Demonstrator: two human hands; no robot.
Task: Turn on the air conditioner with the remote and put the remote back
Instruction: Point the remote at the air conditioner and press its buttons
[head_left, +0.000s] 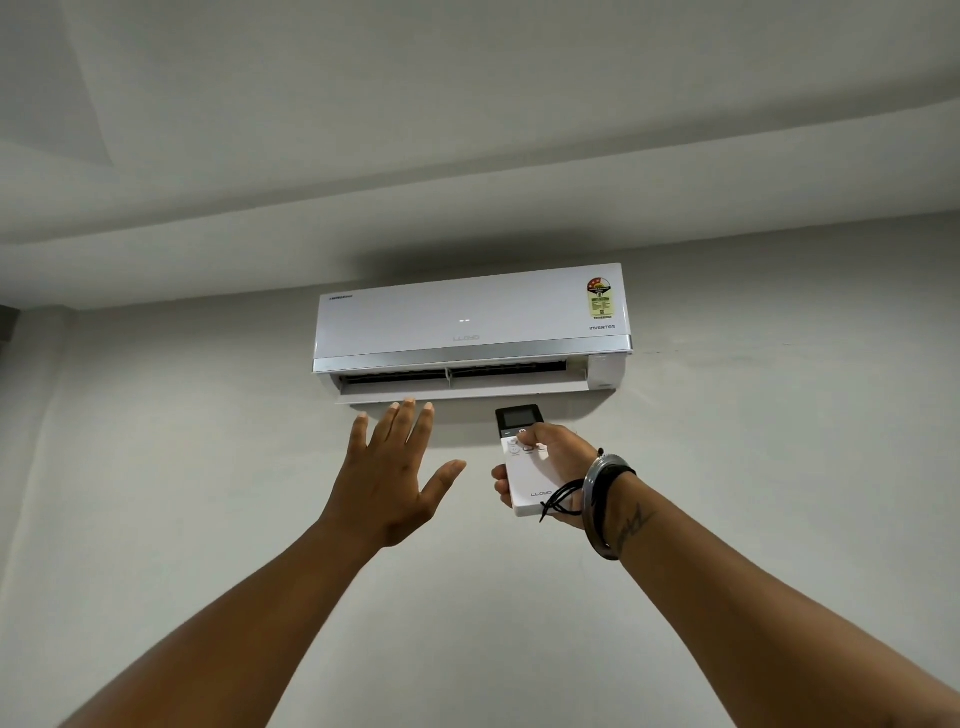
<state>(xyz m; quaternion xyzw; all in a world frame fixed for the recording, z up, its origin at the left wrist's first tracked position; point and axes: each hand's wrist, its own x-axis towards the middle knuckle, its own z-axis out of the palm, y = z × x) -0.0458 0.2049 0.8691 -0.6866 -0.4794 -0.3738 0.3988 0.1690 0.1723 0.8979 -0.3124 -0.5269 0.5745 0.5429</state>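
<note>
A white wall-mounted air conditioner (470, 325) hangs high on the grey wall, its bottom flap tilted open and two small lights glowing on its front panel. My right hand (558, 470) holds a white remote (524, 465) with a dark screen, pointed up at the unit, thumb resting on the buttons. My left hand (392, 475) is raised just below the open flap, palm toward the unit, fingers spread and holding nothing.
Bare grey wall (779, 441) surrounds the unit, with a stepped ceiling (467, 130) above. A metal bangle and black cords (597, 499) circle my right wrist. A dark fixture edge (8, 325) shows at the far left.
</note>
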